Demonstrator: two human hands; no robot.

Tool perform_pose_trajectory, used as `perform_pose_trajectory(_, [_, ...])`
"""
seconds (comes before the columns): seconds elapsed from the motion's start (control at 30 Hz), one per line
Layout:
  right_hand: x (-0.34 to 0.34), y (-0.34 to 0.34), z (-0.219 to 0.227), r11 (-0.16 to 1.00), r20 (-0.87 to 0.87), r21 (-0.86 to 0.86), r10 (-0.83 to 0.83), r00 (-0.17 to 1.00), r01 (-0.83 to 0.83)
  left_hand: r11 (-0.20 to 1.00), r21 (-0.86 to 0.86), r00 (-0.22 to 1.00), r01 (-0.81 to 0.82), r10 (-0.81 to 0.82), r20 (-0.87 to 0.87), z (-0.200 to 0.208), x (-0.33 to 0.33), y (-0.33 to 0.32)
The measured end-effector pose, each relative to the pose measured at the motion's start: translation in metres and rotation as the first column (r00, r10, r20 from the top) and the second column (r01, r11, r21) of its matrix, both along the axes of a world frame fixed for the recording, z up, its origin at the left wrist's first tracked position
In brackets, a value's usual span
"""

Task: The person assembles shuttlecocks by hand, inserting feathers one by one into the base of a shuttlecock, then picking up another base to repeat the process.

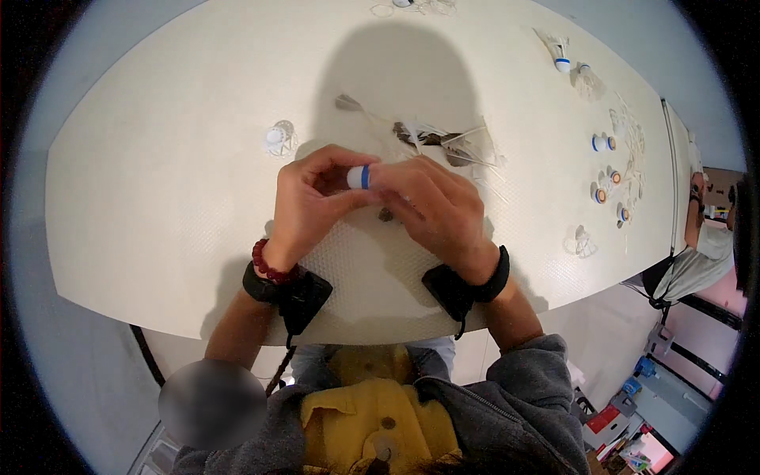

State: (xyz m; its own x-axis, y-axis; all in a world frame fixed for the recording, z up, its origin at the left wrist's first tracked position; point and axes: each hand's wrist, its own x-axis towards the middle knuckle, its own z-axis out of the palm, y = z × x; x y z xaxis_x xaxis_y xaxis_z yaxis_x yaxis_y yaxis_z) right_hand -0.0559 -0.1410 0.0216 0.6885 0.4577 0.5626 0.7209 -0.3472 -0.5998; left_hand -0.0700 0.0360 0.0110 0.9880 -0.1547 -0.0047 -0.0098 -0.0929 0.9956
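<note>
Right fingers point(394, 179) — left fingers point(339, 154) too, apparently — hold a shuttlecock base point(355, 177).

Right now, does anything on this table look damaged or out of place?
Yes: loose feathers, some dark, lie scattered beyond the right hand, and several blue-banded shuttlecock bases farther right look bare. Normally, both parts would be joined.

Bare hands: 2, left hand point(302, 196) and right hand point(437, 204). White domed shuttlecock head with blue band point(356, 177): 1. Loose blue-banded heads with tan ends point(600, 195): at least 4. White openwork skirts point(275, 138): at least 2. Dark red beaded bracelet point(261, 257): 1. Black wrist straps point(502, 273): 2.
</note>
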Motion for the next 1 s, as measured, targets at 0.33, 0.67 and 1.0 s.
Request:
perform_pose_trajectory(0.33, [-0.007, 0.007, 0.01, 0.975, 0.185, 0.102, -0.214, 0.959, 0.198, 0.908, -0.419, 0.965, -0.005, -0.107, -0.241, 0.002, -0.002, 0.003])
perform_pose_trajectory(0.67, [-0.009, 0.011, -0.011, 0.962, -0.282, 0.063, -0.24, 0.929, 0.267, 0.93, -0.345, 0.971, 0.124, -0.185, -0.15, -0.004, -0.002, 0.001])
perform_pose_trajectory(1.0, [0.001, 0.003, -0.02, 0.977, -0.252, 0.08, -0.173, 0.952, 0.199, 0.969, -0.076, 0.971, 0.233, -0.229, 0.067, -0.007, 0.001, -0.004])
